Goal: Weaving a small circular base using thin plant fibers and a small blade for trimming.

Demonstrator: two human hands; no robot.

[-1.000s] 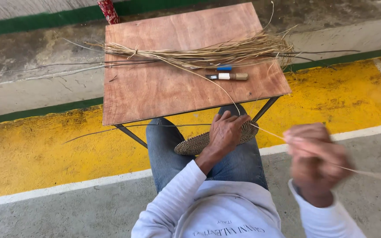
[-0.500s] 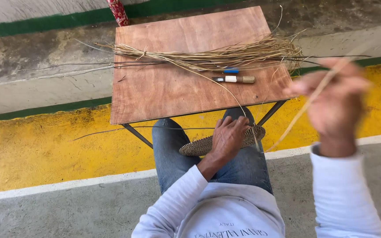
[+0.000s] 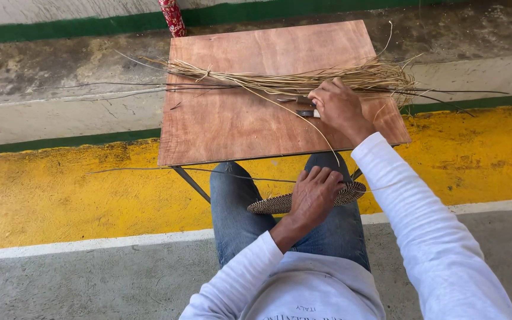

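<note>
I sit at a small wooden table with a flat, dark woven disc on my lap. My left hand lies over the disc and holds it against my thigh. My right hand reaches onto the table, fingers curled over a small knife whose handle it mostly hides. A second tool's metal tip shows just beside it. A tied bundle of dry straw fibres lies across the table behind my right hand. One thin strand runs from the bundle down toward my lap.
The table stands on thin metal legs over a yellow painted floor band. A white line and grey concrete lie nearer me. Long loose fibres stick out past both table sides. A red patterned post stands behind the table's far left corner.
My right hand, which was raised at the right pulling a long strand, has come down onto the table over the knife. My left hand has stayed on the woven disc.
</note>
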